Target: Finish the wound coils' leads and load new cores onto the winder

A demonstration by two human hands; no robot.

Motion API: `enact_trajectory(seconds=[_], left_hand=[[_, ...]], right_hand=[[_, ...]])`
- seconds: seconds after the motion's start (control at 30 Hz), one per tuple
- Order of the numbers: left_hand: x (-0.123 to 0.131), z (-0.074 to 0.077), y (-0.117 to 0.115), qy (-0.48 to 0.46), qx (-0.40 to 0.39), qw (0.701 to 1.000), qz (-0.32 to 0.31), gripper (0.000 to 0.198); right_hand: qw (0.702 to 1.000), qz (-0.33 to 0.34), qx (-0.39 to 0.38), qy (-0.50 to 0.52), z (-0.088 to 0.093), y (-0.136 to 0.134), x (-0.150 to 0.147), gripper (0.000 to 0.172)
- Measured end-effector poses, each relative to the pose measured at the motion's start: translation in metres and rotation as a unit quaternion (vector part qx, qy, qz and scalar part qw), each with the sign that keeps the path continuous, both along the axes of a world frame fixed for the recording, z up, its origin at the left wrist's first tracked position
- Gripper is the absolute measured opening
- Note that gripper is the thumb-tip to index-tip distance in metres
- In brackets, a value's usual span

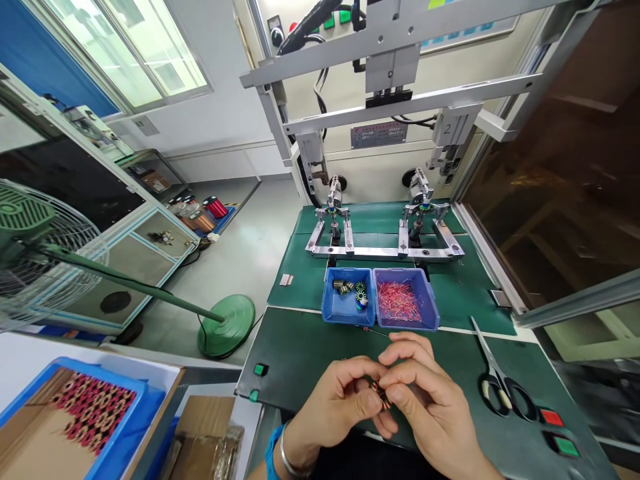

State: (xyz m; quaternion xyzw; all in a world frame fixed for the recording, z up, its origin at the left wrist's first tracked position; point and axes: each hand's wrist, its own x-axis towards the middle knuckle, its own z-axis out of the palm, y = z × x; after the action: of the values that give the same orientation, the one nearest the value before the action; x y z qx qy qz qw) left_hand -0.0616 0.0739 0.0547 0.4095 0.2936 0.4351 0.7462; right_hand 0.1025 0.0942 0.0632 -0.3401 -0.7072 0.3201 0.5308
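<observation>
Close to the front edge of the green worktop, both hands meet over a small copper-wound motor core (383,395). The fingers cover most of it. My left hand (350,399), with a metal bracelet and a blue band at the wrist, pinches it between thumb and fingers. From the other side my right hand (430,393) grips it with thumb and curved fingertips. Just beyond the hands stands a blue bin (345,317) with several small cores in it. Touching its right side is a purple bin (431,313) full of short red and pale wire pieces.
Scissors (493,373) lie right of my hands, near red (552,417) and green (566,445) buttons. Behind the bins is a two-station metal fixture (380,252) under a machine frame. A green fan stand (227,323) and a blue tray (135,400) of pink-and-tan parts are left.
</observation>
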Motion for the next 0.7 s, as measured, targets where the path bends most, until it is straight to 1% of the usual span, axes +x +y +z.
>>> enact_trajectory(seconds=[0.1, 0.17, 0.27, 0.37, 0.43, 0.5, 0.57, 0.7], left_hand=[[-0.003, 0.009, -0.001, 0.062, 0.025, 0.998, 0.006, 0.026], [-0.002, 0.012, -0.002, 0.082, 0.035, 0.996, 0.012, 0.022], [0.001, 0.011, -0.005, 0.097, 0.045, 0.994, 0.027, 0.019], [0.004, 0.008, -0.006, 0.105, 0.056, 0.991, 0.053, 0.018], [0.005, 0.008, -0.006, 0.102, 0.042, 0.992, 0.063, 0.026], [0.005, 0.008, -0.006, 0.081, 0.018, 0.995, 0.064, 0.038], [0.005, 0.008, -0.005, 0.058, -0.001, 0.996, 0.061, 0.046], [0.004, 0.007, -0.005, 0.061, -0.012, 0.997, 0.055, 0.049]], right_hand=[[1.000, -0.004, -0.003, 0.003, 0.005, 0.000, 0.003, 0.022], [1.000, -0.003, -0.001, 0.003, 0.007, 0.000, 0.004, 0.023], [1.000, 0.001, 0.004, 0.009, 0.004, -0.001, 0.006, 0.018], [1.000, 0.005, 0.004, 0.003, -0.003, -0.002, 0.009, 0.012], [1.000, 0.009, 0.001, -0.001, -0.007, -0.004, 0.011, 0.015], [1.000, 0.016, -0.004, 0.001, -0.011, -0.006, 0.013, 0.018], [1.000, 0.027, -0.007, 0.004, -0.013, -0.007, 0.014, 0.019], [0.999, 0.031, -0.003, 0.009, -0.014, -0.007, 0.015, 0.013]])
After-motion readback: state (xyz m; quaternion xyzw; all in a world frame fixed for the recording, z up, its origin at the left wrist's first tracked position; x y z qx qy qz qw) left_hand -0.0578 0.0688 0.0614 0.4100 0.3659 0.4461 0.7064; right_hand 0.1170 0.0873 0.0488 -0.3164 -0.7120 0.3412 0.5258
